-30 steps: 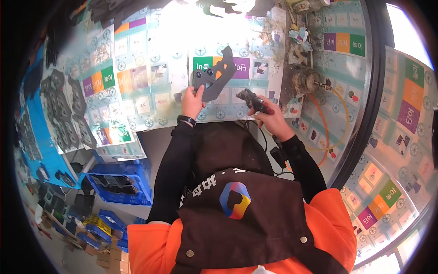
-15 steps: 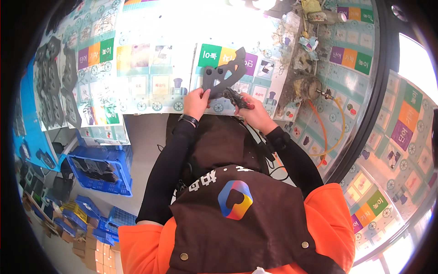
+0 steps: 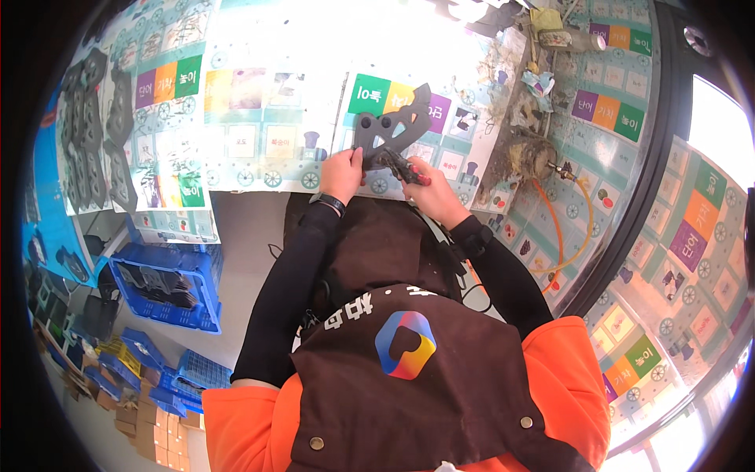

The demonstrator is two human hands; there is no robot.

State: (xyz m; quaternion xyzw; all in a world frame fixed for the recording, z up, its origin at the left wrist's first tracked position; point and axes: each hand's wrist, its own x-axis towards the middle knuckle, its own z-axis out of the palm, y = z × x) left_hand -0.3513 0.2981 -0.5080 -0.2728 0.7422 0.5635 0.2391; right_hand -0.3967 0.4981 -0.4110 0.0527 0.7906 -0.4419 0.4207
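Near the front edge of the covered table, a dark grey flat bracket-like part [image 3: 399,128] with several openings lies under my hands. My left hand [image 3: 342,175] is closed on its lower left corner, thumb and fingers pinching the edge. In my right hand [image 3: 437,194] is a dark, dirty hand tool with red on its handles, which looks like pliers [image 3: 399,164]. The tool's tip points left and meets the part's lower edge. Whether its jaws are apart or together cannot be made out.
Similar dark grey parts [image 3: 82,134] lie in rows at the table's left. A blue crate [image 3: 206,291] holding dark parts stands lower left. To the right are a dirty round metal fitting [image 3: 531,155], an orange hose [image 3: 557,228] and a grimy bottle [image 3: 572,41].
The pliers have moved slightly left, so their tip overlaps the part's lower edge more. My left hand keeps its pinch on the part. The whole view has shifted a little.
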